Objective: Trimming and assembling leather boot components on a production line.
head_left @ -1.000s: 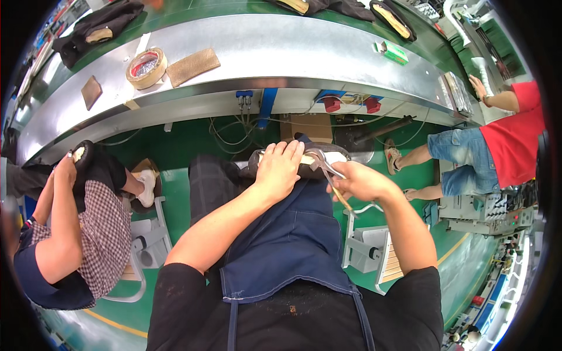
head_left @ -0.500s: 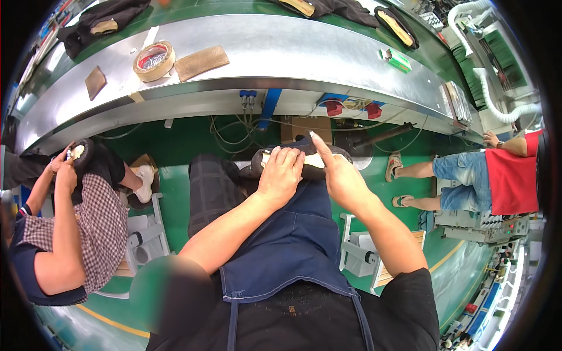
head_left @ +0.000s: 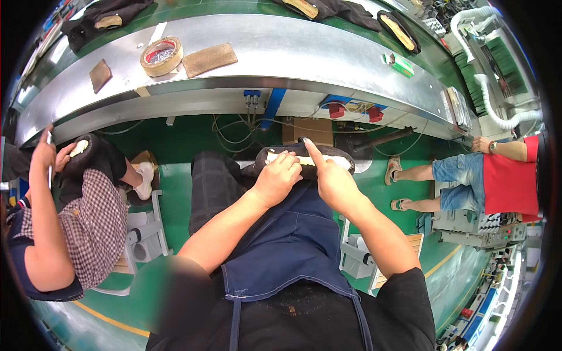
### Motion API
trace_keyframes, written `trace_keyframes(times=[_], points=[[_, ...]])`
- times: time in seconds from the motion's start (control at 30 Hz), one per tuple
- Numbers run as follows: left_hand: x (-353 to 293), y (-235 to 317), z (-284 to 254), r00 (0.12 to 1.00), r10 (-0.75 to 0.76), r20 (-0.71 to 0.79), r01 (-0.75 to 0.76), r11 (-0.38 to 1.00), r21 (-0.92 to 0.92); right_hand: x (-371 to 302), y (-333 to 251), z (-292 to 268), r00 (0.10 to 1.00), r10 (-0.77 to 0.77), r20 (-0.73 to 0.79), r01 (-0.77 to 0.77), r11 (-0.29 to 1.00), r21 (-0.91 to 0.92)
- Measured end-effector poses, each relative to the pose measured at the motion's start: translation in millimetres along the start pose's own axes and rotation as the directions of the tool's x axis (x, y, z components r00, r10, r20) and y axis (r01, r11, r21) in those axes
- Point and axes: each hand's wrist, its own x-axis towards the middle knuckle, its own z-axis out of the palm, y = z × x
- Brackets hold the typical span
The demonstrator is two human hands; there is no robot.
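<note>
- Dark shoe (head_left: 342,160), 1 pc., pale underside up: nr. side of the metal surface (head_left: 293,58), lower than its edge, not touching it.
- L hand (head_left: 278,177): clamped on the dark shoe, wrapped over its L/mid portion.
- R hand (head_left: 336,184): just beside L hand, at the dark shoe, index extended, rest curled (can't tell if a tool's inside, or how firm the contact is).
- Tape roll (head_left: 163,69) & brown pad (head_left: 210,59): on surface, L part.
- Green box (head_left: 401,65): on surface, R part.
- Co-worker (head_left: 93,234) w/ another shoe (head_left: 76,153): nr. side of surface, L end.
- Risks (judged): loose L grip + hard R push could twist shoe free; R slip could catch L fingertips, lying so close.
</note>
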Motion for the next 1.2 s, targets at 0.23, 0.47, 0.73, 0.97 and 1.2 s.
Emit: trace_keyframes(times=[0.23,0.47,0.73,0.97,1.2], points=[[-6,-8,-13,0.985,-0.162,-0.054,0.139,0.945,-0.297,2,-16,3,1.000,0.013,0.022,-0.012,1.000,-0.026],[-20,-34,-31,0.870,-0.492,-0.027,0.398,0.734,-0.550,5,-30,4,1.000,-0.022,-0.006,0.022,1.000,-0.018],[-29,-45,-18,0.759,-0.589,0.278,0.582,0.422,-0.696,8,-28,-15,0.988,-0.100,-0.118,0.102,0.995,0.011],[-32,-48,-18,0.772,-0.570,0.280,0.569,0.424,-0.705,11,-34,-5,0.970,-0.242,0.027,0.236,0.905,-0.354],[-29,-47,-19,0.805,-0.537,0.252,0.523,0.442,-0.729,14,-53,-9,0.985,-0.170,0.041,0.172,0.908,-0.381]])
